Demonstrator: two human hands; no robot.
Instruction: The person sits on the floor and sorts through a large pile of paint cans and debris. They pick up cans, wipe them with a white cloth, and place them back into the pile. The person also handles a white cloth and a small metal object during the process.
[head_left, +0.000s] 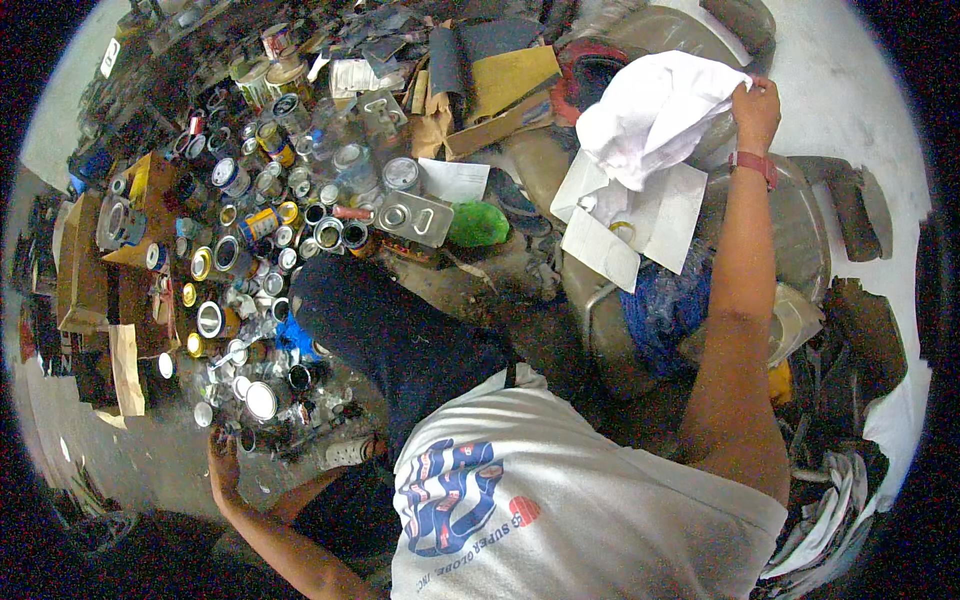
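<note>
With fingers closed on its upper right corner, my right hand (756, 112) holds up a white cloth (649, 112). The cloth hangs over an opened white carton (604, 244) with spread flaps, which lies on a brown chair (577, 281). My left hand (224, 454) is low at the left, beside the near edge of a spread of cans and lids; whether it holds anything cannot be told. Near it are a round white lid (261, 400) and a smaller pale lid (203, 414).
Many metal cans, among them an open can (328, 234), cover the ground at left. A rectangular metal tin (415, 219) lies beside a green object (478, 224). Cardboard boxes (81, 262) stand far left. A blue bundle (664, 315) is under my right arm.
</note>
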